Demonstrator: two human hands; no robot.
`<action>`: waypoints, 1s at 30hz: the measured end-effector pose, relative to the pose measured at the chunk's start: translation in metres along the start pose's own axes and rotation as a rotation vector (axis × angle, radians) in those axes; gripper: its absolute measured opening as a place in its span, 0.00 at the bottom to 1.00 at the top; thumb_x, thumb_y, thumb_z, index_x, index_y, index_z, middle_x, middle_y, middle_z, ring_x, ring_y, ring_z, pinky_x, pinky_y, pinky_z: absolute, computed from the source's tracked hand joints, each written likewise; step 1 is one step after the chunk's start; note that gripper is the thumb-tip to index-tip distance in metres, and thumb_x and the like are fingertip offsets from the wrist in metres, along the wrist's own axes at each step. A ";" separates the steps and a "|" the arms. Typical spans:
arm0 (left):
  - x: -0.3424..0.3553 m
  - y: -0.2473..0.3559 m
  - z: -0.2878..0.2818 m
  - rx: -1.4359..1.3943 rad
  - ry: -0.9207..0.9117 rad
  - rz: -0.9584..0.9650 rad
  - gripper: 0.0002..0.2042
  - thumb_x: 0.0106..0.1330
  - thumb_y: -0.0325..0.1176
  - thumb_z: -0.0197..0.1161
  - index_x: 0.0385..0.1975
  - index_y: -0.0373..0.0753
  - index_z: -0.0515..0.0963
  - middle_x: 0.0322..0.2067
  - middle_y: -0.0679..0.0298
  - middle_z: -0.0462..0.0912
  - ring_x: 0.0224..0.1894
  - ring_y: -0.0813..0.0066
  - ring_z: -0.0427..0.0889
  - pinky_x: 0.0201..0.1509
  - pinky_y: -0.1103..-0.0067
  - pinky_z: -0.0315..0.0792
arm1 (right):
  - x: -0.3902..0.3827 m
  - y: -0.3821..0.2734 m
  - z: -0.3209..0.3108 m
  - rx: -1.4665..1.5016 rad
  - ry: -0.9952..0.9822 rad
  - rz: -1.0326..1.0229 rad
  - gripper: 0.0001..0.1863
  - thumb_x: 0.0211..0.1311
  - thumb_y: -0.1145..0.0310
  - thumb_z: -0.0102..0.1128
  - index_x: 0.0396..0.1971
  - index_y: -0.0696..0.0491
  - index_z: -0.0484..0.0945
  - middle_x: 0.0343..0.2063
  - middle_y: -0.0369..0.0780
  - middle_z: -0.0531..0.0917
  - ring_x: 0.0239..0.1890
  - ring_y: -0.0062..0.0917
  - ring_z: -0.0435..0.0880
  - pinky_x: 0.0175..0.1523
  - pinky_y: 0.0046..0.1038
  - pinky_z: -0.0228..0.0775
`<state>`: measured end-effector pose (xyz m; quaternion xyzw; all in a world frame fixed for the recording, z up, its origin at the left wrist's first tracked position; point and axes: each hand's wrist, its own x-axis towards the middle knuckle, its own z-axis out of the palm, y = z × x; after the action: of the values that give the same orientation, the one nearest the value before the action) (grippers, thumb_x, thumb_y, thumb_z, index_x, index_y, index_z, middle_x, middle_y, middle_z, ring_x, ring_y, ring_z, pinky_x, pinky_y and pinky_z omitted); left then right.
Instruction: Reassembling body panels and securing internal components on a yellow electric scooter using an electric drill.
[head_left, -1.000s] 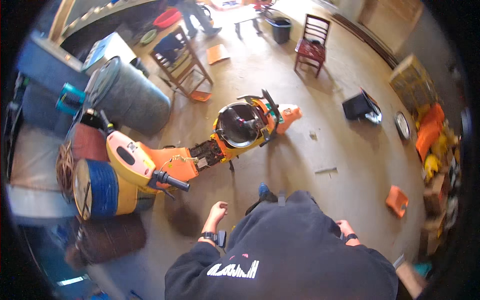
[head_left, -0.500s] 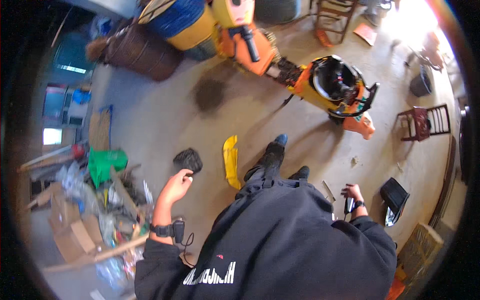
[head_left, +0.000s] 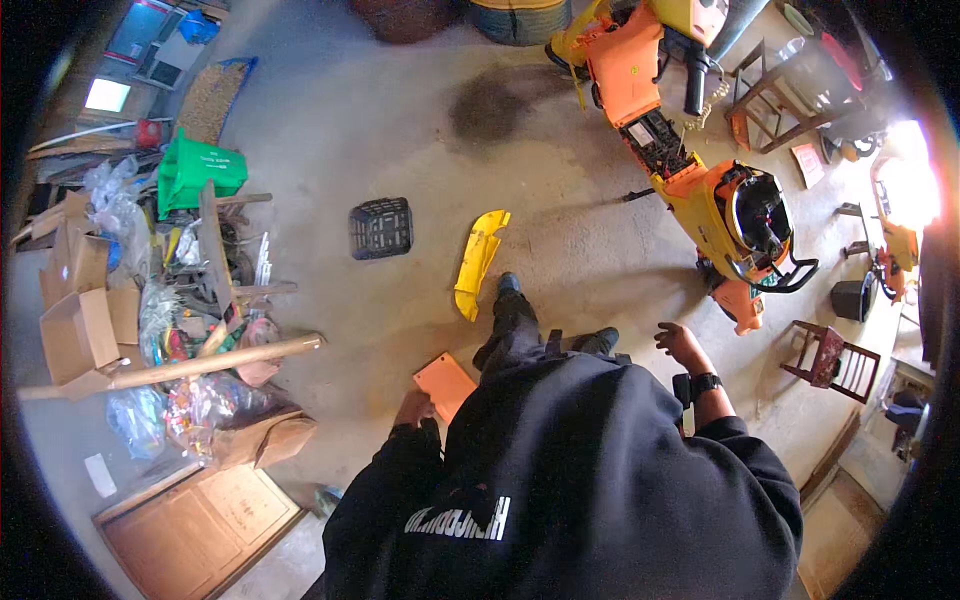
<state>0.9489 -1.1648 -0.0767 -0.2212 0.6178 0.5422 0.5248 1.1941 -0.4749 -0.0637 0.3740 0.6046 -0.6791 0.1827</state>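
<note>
Fingers of the right hand (head_left: pixel 684 346) are loosely spread, empty; for the left hand (head_left: pixel 413 408), I cannot tell. Just beside the left fingers is the orange panel (head_left: pixel 446 384); farther ahead, the yellow panel (head_left: pixel 480 262). 1 careless step could crack the latter, so near the shoe (head_left: pixel 509 284).

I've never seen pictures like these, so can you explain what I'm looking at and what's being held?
One wide fisheye camera on someone's head looks down, so straight edges bend. The black sweatshirt is the wearer's own. The right hand is open and empty. The left hand is at an orange panel; I can't tell whether it grips it. On the floor lie a yellow panel and black crate; an orange-and-yellow scooter stands nearby.
</note>
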 end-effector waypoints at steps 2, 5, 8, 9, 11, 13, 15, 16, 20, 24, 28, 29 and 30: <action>0.002 -0.038 -0.029 0.169 -0.050 0.045 0.08 0.61 0.33 0.55 0.29 0.35 0.77 0.25 0.58 0.80 0.29 0.66 0.80 0.29 0.67 0.74 | -0.010 0.012 0.009 -0.028 0.046 0.129 0.19 0.63 0.74 0.52 0.55 0.57 0.70 0.36 0.43 0.85 0.30 0.30 0.84 0.28 0.29 0.72; 0.034 -0.041 -0.045 0.763 -0.258 0.275 0.09 0.64 0.32 0.54 0.30 0.32 0.75 0.25 0.57 0.80 0.29 0.65 0.81 0.27 0.70 0.74 | -0.039 0.079 -0.015 0.176 0.066 0.352 0.17 0.66 0.68 0.47 0.51 0.58 0.72 0.34 0.47 0.84 0.28 0.34 0.83 0.27 0.32 0.70; 0.062 0.020 -0.031 0.078 0.131 -0.298 0.11 0.69 0.36 0.49 0.34 0.35 0.76 0.31 0.57 0.84 0.29 0.67 0.82 0.27 0.72 0.76 | -0.072 0.087 0.001 -0.420 -0.029 0.176 0.14 0.63 0.73 0.48 0.46 0.59 0.75 0.30 0.45 0.85 0.28 0.31 0.84 0.31 0.34 0.75; 0.080 0.045 -0.034 0.055 0.130 -0.201 0.11 0.68 0.37 0.50 0.36 0.38 0.77 0.30 0.58 0.84 0.26 0.68 0.81 0.25 0.73 0.75 | -0.086 0.103 -0.010 -0.712 -0.152 -0.091 0.14 0.61 0.76 0.50 0.45 0.59 0.77 0.29 0.44 0.86 0.29 0.29 0.85 0.33 0.32 0.76; 0.095 0.071 -0.065 0.351 0.250 -0.054 0.10 0.67 0.36 0.51 0.39 0.39 0.77 0.29 0.59 0.84 0.24 0.69 0.80 0.23 0.74 0.74 | -0.061 0.041 0.053 -0.333 0.093 0.201 0.15 0.57 0.81 0.53 0.45 0.61 0.78 0.31 0.43 0.87 0.29 0.25 0.86 0.35 0.28 0.78; 0.136 0.164 -0.003 0.504 0.272 0.070 0.11 0.67 0.30 0.50 0.44 0.34 0.76 0.27 0.59 0.84 0.23 0.72 0.80 0.24 0.77 0.73 | -0.090 0.008 0.072 0.001 0.174 0.278 0.19 0.58 0.80 0.55 0.52 0.63 0.75 0.34 0.43 0.86 0.32 0.26 0.86 0.35 0.25 0.77; 0.150 0.211 -0.010 0.480 0.245 0.175 0.14 0.68 0.26 0.47 0.49 0.32 0.75 0.26 0.59 0.84 0.23 0.75 0.80 0.27 0.78 0.74 | -0.079 -0.007 0.093 0.029 0.212 0.264 0.22 0.61 0.79 0.53 0.57 0.63 0.71 0.36 0.44 0.86 0.34 0.27 0.87 0.35 0.25 0.77; 0.157 0.237 0.001 0.503 0.210 0.194 0.14 0.68 0.27 0.47 0.49 0.33 0.75 0.28 0.58 0.84 0.24 0.75 0.80 0.27 0.78 0.74 | -0.077 -0.027 0.107 0.042 0.261 0.291 0.23 0.62 0.79 0.51 0.58 0.63 0.70 0.35 0.45 0.86 0.33 0.28 0.87 0.34 0.26 0.76; 0.164 0.298 0.015 0.758 0.074 0.275 0.13 0.66 0.26 0.48 0.48 0.36 0.76 0.33 0.57 0.84 0.28 0.73 0.81 0.30 0.75 0.75 | -0.075 -0.048 0.118 0.122 0.362 0.214 0.25 0.61 0.80 0.47 0.61 0.58 0.68 0.39 0.48 0.85 0.34 0.27 0.85 0.34 0.27 0.75; 0.146 0.310 -0.014 1.714 -0.532 0.326 0.10 0.59 0.33 0.59 0.38 0.41 0.80 0.37 0.59 0.83 0.36 0.61 0.80 0.40 0.64 0.74 | -0.090 -0.021 0.114 0.220 0.434 0.142 0.32 0.50 0.85 0.52 0.61 0.56 0.69 0.41 0.45 0.84 0.34 0.26 0.83 0.32 0.26 0.74; 0.065 0.288 -0.127 1.361 -0.745 0.066 0.10 0.62 0.37 0.58 0.33 0.42 0.84 0.30 0.61 0.83 0.33 0.66 0.81 0.39 0.69 0.75 | -0.130 0.016 0.142 0.191 0.531 0.277 0.19 0.52 0.76 0.59 0.47 0.56 0.79 0.28 0.38 0.84 0.25 0.22 0.82 0.27 0.24 0.72; 0.068 0.290 -0.127 0.888 -0.568 -0.125 0.11 0.61 0.37 0.60 0.34 0.36 0.84 0.28 0.60 0.82 0.30 0.68 0.80 0.35 0.72 0.74 | -0.138 0.038 0.152 0.047 0.515 0.364 0.17 0.53 0.74 0.59 0.45 0.54 0.81 0.26 0.37 0.84 0.25 0.22 0.83 0.28 0.26 0.74; 0.085 0.319 -0.100 0.918 -0.584 -0.095 0.11 0.61 0.37 0.60 0.34 0.36 0.84 0.28 0.60 0.82 0.30 0.68 0.80 0.35 0.72 0.74 | -0.137 0.080 0.160 0.268 0.469 0.294 0.17 0.55 0.73 0.59 0.46 0.55 0.79 0.27 0.40 0.85 0.26 0.26 0.84 0.30 0.30 0.77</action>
<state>0.6096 -1.1299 -0.0266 0.1625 0.6089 0.2316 0.7411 1.2934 -0.6726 -0.0200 0.6250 0.4747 -0.6141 0.0835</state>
